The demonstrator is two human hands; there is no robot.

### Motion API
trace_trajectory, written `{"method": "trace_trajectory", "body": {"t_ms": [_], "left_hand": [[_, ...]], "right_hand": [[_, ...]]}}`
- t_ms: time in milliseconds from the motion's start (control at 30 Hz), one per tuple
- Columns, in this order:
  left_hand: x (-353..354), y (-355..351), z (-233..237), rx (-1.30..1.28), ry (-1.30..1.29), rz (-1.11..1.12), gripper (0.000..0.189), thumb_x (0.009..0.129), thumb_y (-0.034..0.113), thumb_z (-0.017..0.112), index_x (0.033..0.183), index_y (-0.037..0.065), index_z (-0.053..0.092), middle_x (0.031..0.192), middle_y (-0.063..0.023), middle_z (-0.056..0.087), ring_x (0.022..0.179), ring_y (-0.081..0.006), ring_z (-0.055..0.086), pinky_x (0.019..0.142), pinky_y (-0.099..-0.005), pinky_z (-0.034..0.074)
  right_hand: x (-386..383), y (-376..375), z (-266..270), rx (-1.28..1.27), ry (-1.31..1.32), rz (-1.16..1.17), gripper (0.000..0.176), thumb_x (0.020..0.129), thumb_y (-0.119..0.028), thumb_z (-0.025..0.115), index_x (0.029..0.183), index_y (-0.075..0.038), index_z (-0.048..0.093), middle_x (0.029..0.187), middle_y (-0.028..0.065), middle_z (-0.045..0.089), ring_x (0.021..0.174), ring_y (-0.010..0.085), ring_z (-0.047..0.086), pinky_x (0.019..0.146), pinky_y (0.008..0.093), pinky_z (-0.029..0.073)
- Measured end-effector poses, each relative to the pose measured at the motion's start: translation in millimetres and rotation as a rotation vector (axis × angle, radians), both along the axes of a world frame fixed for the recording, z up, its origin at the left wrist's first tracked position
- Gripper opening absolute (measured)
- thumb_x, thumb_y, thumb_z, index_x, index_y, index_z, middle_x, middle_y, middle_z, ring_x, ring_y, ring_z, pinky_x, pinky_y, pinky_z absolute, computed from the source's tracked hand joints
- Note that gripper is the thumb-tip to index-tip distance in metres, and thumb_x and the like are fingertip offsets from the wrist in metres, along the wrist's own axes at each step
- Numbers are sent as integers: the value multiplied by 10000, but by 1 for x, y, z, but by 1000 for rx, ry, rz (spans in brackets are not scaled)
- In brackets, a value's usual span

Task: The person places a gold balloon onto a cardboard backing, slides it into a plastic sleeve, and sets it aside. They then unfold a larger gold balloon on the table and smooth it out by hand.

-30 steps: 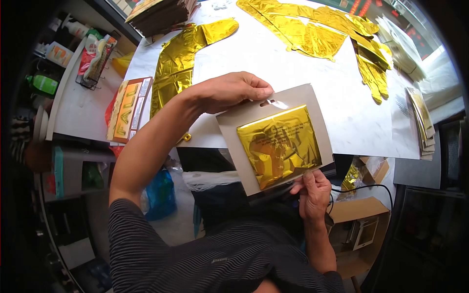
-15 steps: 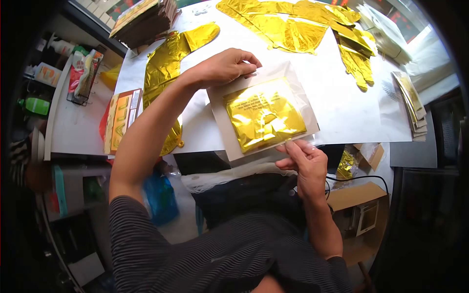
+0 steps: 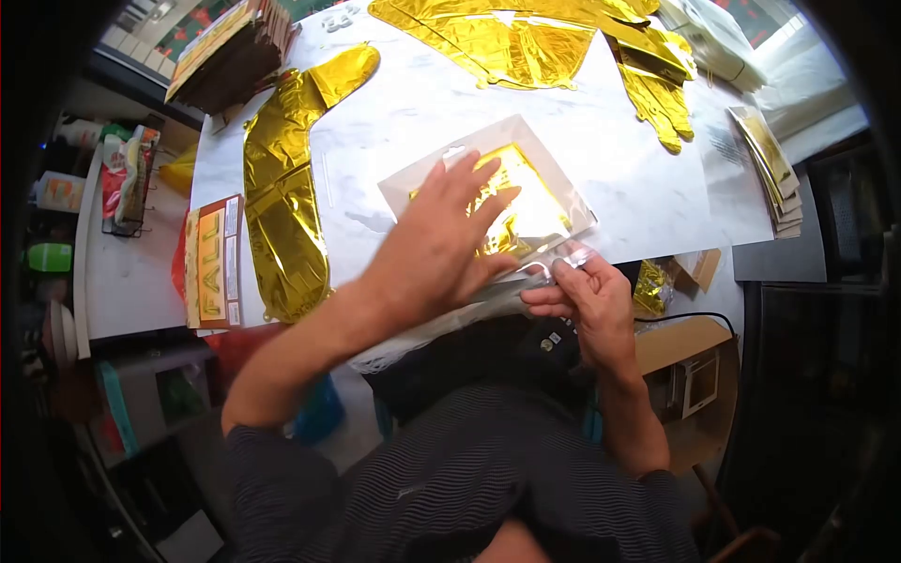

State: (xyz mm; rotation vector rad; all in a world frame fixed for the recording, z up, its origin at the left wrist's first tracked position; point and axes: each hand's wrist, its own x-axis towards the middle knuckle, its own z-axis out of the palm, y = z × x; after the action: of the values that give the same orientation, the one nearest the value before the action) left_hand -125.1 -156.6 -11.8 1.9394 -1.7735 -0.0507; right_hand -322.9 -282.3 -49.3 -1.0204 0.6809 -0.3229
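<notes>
At the far left a finished "FALL" pack (image 3: 211, 263) lies at the table's corner, and just beside it a long gold foil balloon (image 3: 282, 197) stretches flat, not yet folded. The left hand (image 3: 441, 235) lies open with its fingers spread, pressed flat on the packet (image 3: 549, 202) – a grey card with folded gold foil inside a clear sleeve, resting near the front edge of the white table (image 3: 657, 188). Just right of it, the right hand (image 3: 582, 300) pinches thumb and fingertips together on the clear flap (image 3: 558, 263) at the packet's near end. By the look of it the filling is done and only the closing of that flap is left.

More loose gold foil (image 3: 507, 42) lies at the far edge, and a stack of packs (image 3: 770, 159) sits at the right edge – so much remains to be packed. The packet's near corner overhangs the table edge; bare table lies open to its right and behind it.
</notes>
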Motion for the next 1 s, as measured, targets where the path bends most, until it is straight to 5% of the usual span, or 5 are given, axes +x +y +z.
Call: {"method": "trace_trajectory", "body": {"t_ms": [200,433,733,867,1000], "left_hand": [[-19,11,-17,88,-4,35,795,798,346,842,1482,144,491,1562,-245,362,1475,-492,300,1174,-683,241],[-21,15,-28,34,28,31,814,753,351,869,1411,53,495,1517,-255,381,1443,-510,326,1172,-676,254],[-12,17,-22,100,74,-57,832,795,508,820,1419,64,494,1524,-273,367,1481,-491,291,1199,-671,197],[-10,27,-26,-83,174,32,643,858,438,785,1323,36,596,1465,-253,498,1439,-485,398,1197,-662,245],[-6,35,-28,-265,241,175,401,910,200,765,1251,23,651,1371,-231,596,1378,-444,504,1185,-624,319]], "right_hand": [[-2,-9,24,-187,98,-63,502,1046,-120,562,1457,128,415,1164,238,725,849,256,768,703,289,636],[-23,-33,5,-242,172,-14,286,1050,-167,605,1220,54,667,976,168,771,735,169,752,661,248,598],[-12,-47,10,-329,108,-64,252,1046,-154,601,1172,45,691,951,144,769,699,129,715,655,235,568],[-4,-47,15,-336,87,-68,274,1046,-179,609,1166,54,687,933,140,765,664,126,696,616,233,552],[4,-57,19,-429,120,-166,278,1047,-202,615,1153,43,693,904,131,760,617,119,663,585,235,541]]}}
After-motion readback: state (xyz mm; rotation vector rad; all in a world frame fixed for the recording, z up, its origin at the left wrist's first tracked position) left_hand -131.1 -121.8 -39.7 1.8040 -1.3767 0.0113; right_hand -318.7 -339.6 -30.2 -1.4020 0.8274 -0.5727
